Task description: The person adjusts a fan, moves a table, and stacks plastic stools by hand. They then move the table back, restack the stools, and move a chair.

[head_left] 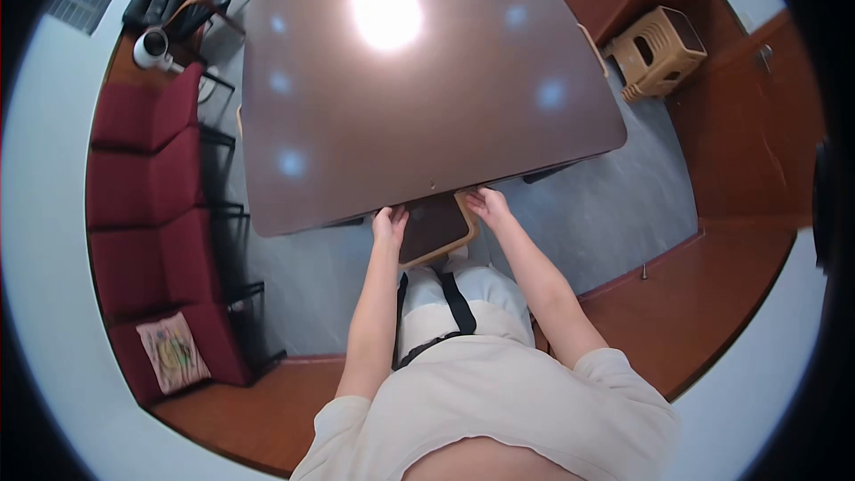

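Observation:
A stool (435,230) with a dark brown seat and tan rim stands in front of me, its far part hidden under the table's near edge. My left hand (390,224) is at the stool's left side, close below the table edge, with its fingers curled on the rim. On the opposite side, my right hand (488,203) has its fingers bent at the stool's right rim, also close to the table edge. Some fingertips of both hands are hard to make out. The large brown table (401,116) reflects a bright ceiling light.
Dark red chairs (151,187) line the left wall, with a patterned cushion (174,352) on the nearest. Tan stacked stools (659,49) stand by the brown cabinets at right. Black armchairs (191,9) are at the far left. Grey floor (588,223) shows around the table.

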Demonstrator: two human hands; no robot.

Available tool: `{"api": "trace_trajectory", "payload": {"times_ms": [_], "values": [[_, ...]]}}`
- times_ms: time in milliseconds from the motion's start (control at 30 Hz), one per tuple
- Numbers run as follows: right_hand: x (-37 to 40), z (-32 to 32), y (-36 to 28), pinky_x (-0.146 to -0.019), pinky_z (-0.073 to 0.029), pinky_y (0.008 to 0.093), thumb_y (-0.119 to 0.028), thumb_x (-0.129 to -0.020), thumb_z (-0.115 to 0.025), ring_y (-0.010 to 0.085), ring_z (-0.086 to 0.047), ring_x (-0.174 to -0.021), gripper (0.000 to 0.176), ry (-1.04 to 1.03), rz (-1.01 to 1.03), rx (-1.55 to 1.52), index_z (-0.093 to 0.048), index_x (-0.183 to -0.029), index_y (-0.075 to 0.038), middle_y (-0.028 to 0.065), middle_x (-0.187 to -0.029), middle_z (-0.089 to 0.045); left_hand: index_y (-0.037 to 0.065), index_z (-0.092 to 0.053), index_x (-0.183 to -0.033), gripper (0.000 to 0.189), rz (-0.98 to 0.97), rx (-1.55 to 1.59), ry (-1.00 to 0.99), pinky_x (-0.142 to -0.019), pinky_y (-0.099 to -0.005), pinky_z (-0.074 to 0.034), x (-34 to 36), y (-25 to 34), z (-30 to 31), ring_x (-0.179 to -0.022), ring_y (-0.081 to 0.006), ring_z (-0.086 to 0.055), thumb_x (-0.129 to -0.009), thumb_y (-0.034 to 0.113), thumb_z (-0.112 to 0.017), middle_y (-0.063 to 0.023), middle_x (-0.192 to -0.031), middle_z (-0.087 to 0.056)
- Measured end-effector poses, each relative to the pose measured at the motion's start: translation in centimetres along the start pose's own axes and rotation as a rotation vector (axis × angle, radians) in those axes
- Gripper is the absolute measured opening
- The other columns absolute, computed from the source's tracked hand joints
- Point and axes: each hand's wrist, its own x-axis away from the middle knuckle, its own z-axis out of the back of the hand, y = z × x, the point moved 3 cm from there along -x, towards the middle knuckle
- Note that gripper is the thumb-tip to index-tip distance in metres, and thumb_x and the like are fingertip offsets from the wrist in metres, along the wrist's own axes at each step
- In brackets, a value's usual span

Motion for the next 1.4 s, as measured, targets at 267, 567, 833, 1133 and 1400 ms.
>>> {"api": "trace_trajectory", "payload": {"times_ms": [267,567,833,1133,1400], "values": [[7.3,10.6,5.5,-0.062,-0.043,0.0289,-0.021,-0.078,-0.044,0.0158,-0.051,-0.073,0.026,0.346,0.059,0.106,-0.044,-0.098,-0.005,0.0084,-0.086,-0.052,0.005,-0.028,-0.113,0.038,0.207,-0.281,-0.119,-0.085,-0.0410,-0.033,-1.2,-3.5,4.2,-0.105,-0.0267,-0.037,-0.076,0.009,-0.035,-0.0151,-0.115,-0.034],[14.3,21.2,9.5,-0.058,-0.044,0.0290,-0.017,-0.076,-0.044,0.0154,-0.052,-0.068,0.023,0.657,-0.019,0.086,-0.046,-0.095,-0.005,0.0073,-0.081,-0.052,0.008,-0.032,-0.114,0.036,0.388,-0.314,0.138,-0.080,-0.0374,-0.037,2.0,-7.4,15.7,-0.097,-0.0226,-0.043,-0.079,0.016,-0.037,-0.0105,-0.107,-0.042],[11.3,26.3,3.4,-0.059,-0.043,0.0283,-0.018,-0.078,-0.044,0.0152,-0.051,-0.069,0.023,0.554,0.052,0.008,-0.045,-0.097,-0.006,0.0065,-0.081,-0.052,0.008,-0.037,-0.109,0.031,0.337,-0.357,0.033,-0.076,-0.0352,-0.040,2.0,-14.2,5.6,-0.094,-0.0202,-0.046,-0.079,0.018,-0.040,-0.0084,-0.106,-0.044],[14.2,41.1,-11.2,-0.061,-0.043,0.0278,-0.021,-0.078,-0.046,0.0143,-0.050,-0.072,0.025,0.526,0.222,-0.115,-0.044,-0.098,-0.005,0.0066,-0.085,-0.051,0.007,-0.030,-0.116,0.039,0.420,-0.452,-0.259,-0.080,-0.0357,-0.038,7.8,-31.5,-15.5,-0.097,-0.0216,-0.043,-0.080,0.018,-0.039,-0.0108,-0.112,-0.039],[14.3,52.3,-13.4,-0.061,-0.044,0.0312,-0.019,-0.077,-0.046,0.0166,-0.051,-0.072,0.020,0.716,0.209,-0.380,-0.044,-0.094,-0.008,0.0060,-0.082,-0.051,0.007,-0.031,-0.114,0.038,0.541,-0.618,-0.512,-0.078,-0.0353,-0.039,7.3,-38.5,-28.4,-0.090,-0.0207,-0.047,-0.080,0.021,-0.041,-0.0111,-0.107,-0.042]]}}
